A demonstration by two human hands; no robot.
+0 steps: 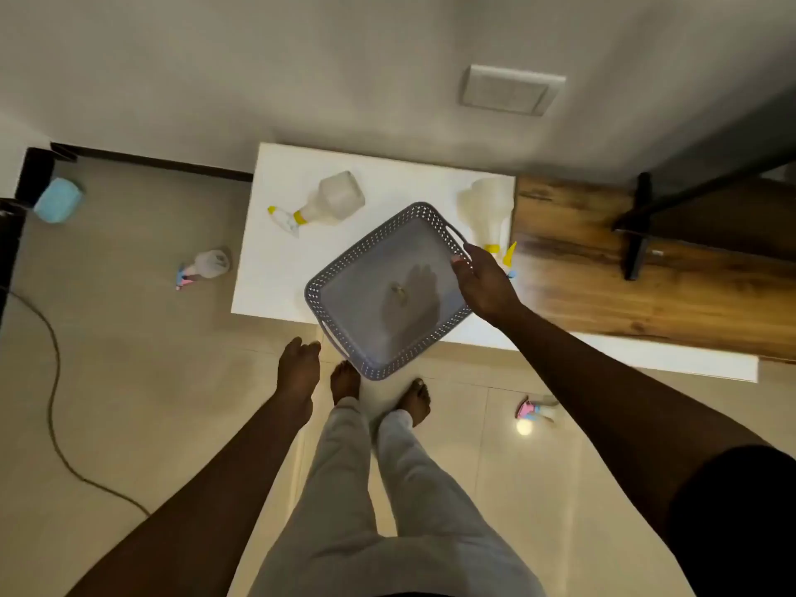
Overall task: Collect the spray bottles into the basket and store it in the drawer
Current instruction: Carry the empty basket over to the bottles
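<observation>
1. head view, basket: the grey perforated basket (366, 247) is held tilted above the near edge of the white worktop (275, 273).
2. head view, right hand: the right hand (484, 286) holds the basket by its right rim, just beside a handle slot. the grip is closed on that rim, with the fingers curled over it.
3. head view, left hand: the left hand (297, 372) hangs near the basket's near-left corner, apart from it. the grip is loose, with the fingers slightly curled and holding nothing.
4. head view, worktop items: the first large spray bottle (331, 202) lies on its side on the worktop, yellow nozzle toward the left. the second large spray bottle (489, 213) lies at the worktop's right edge, yellow nozzle toward the person, partly behind the right hand.
5. head view, floor items: the left small spray bottle (206, 265) lies on the floor left of the worktop. the right small spray bottle (536, 409) lies on the floor near the person's right foot.
6. head view, surroundings: a wooden surface (603, 273) adjoins the worktop on the right. a cable (51, 402) runs across the floor at far left.
</observation>
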